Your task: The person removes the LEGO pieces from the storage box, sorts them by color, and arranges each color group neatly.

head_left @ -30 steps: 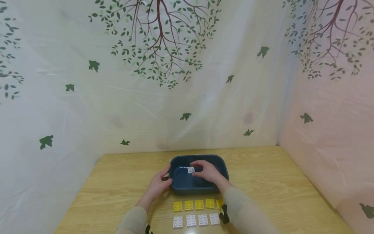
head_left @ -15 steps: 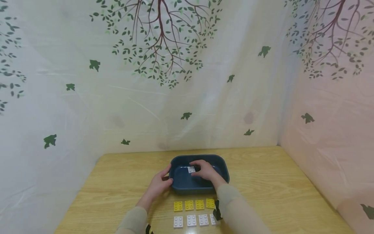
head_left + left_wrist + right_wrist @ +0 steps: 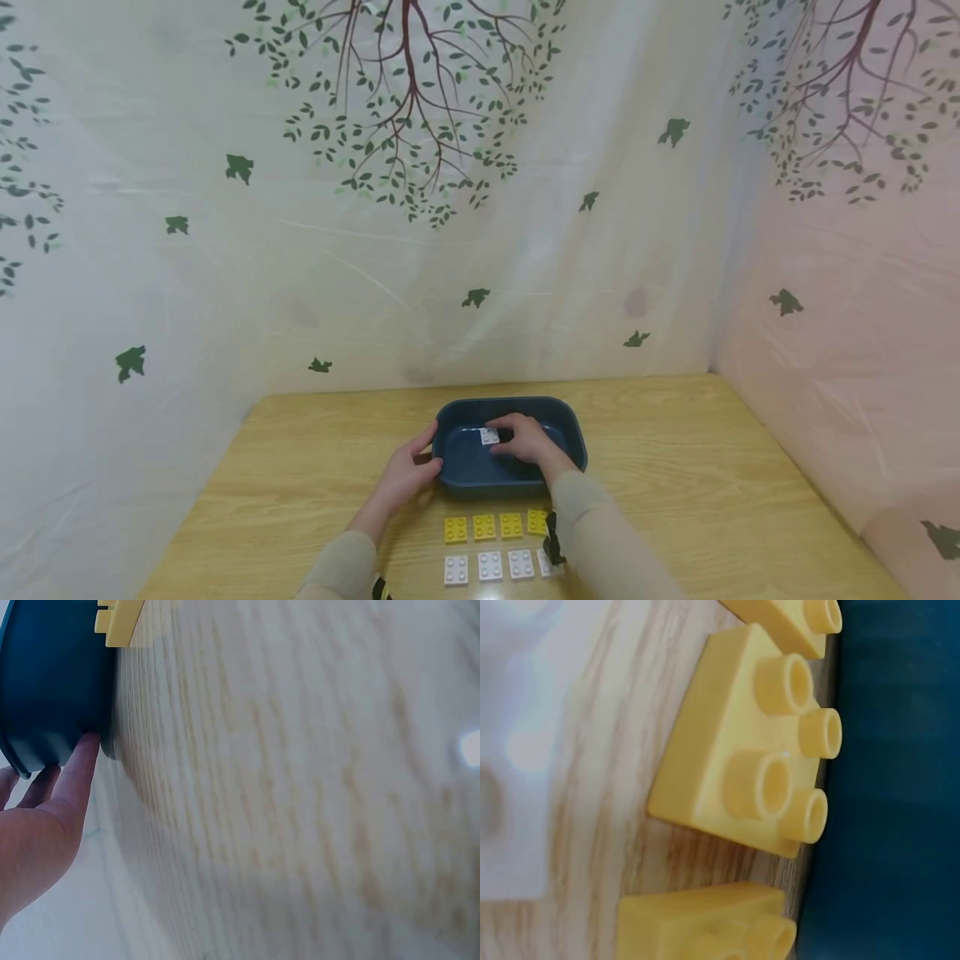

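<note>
A dark blue rectangular tray (image 3: 510,490) with rounded corners stands on the table. My left hand (image 3: 407,473) rests against its left end, thumb and fingers spread along the outer wall. In the left wrist view, the extended thumb (image 3: 81,769) touches that wall low down. My right hand (image 3: 525,437) reaches inside the tray. Its thumb and index finger pinch a white toy building brick (image 3: 489,436) with round studs, near the tray's middle. The right wrist view shows neither this hand nor its brick.
A row of yellow building bricks (image 3: 483,527) lies just in front of the tray, and a row of white bricks (image 3: 491,567) nearer me. My right sleeve (image 3: 600,517) covers part of both rows. Wooden tabletop (image 3: 697,467) extends either side; a leaf-printed curtain (image 3: 360,317) hangs behind.
My right forearm has shifted left, covering more of the bricks at the right end of the rows. Both hands and the pinched white brick stay almost in place.
</note>
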`<state>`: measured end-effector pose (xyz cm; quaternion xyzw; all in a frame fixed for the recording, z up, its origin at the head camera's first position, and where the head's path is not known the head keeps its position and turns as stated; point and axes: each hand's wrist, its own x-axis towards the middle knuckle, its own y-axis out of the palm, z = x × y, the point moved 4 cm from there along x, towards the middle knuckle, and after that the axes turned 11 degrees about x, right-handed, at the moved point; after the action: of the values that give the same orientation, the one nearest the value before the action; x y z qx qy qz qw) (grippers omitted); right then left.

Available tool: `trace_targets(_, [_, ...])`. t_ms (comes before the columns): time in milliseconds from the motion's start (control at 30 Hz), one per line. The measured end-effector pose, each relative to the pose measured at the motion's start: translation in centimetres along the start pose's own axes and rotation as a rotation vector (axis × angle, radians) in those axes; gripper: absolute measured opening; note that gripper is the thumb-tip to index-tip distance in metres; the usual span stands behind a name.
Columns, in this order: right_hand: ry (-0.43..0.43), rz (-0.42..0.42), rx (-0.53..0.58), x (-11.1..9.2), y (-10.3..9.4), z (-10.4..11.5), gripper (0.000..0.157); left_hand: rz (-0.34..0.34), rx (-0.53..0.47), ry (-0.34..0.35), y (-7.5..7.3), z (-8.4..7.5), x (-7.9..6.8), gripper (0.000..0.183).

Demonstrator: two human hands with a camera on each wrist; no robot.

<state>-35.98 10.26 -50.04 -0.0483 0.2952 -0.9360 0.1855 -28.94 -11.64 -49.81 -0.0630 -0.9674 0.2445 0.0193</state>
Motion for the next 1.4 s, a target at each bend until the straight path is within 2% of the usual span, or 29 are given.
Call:
trace_targets(267, [-0.004,-0.026,-0.028,0.0,0.1,-0.1,0.033,0.002,0.012,0.009,0.0,-0.1,-0.2,0.064])
trace_targets(500, [-0.058,-0.031,-0.042,0.0,0.1,0.1,0.024,0.003,0.023,0.024,-0.1,-0.2,-0.1,0.063])
trace_targets(633, [-0.059,-0.014,-0.038,0.1,0.2,-0.1,0.022,0.01,0.028,0.021,-0.1,-0.2,-0.1,0.064])
trace_targets(833, [-0.003,0.017,-0.021,0.1,0.4,-0.4,0.02,0.017,0.036,-0.002,-0.1,-0.1,0.1,0.064])
trace_targets(1000, [-0.01,0.061,-0.018,-0.1,0.5,-0.1,0.018,0.021,0.048,-0.011,-0.1,0.0,0.1,0.063])
trace_targets(1133, [-0.061,0.069,0.008,-0.6,0.1,0.6,0.018,0.019,0.04,-0.008,-0.1,0.1,0.1,0.063])
trace_targets(1400, [-0.102,0.003,0.045,-2.0,-1.8,1.7,0.022,0.011,0.007,0.014,-0.2,0.3,0.4,0.065])
